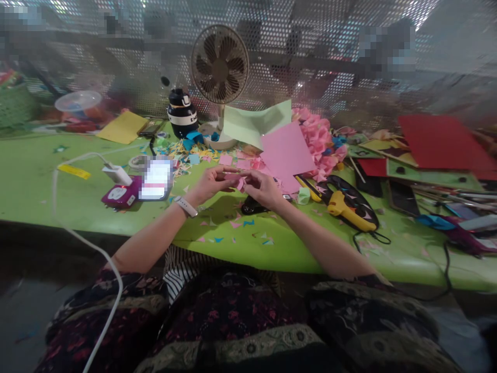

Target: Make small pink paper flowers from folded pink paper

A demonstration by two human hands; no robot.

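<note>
Between both hands is a small folded piece of pink paper (239,183), held above the green table (217,254). My left hand (212,182) wears a white watch at the wrist and pinches the paper from the left. From the other side, my right hand (264,189) grips it with bent fingers. Under the right hand lies a small dark object (251,206), partly hidden. Just beyond the hands rests a sheet of pink paper (285,150), with a pale green sheet (258,122) behind it. A heap of pink paper petals (314,132) sits at the back.
A yellow glue gun (349,211) lies to the right, its cord near the table edge. At left are a lit phone (156,178) and a purple power adapter (123,192) with a white cable. A fan (220,67) and dark bottle (181,114) stand behind. Paper scraps litter the table.
</note>
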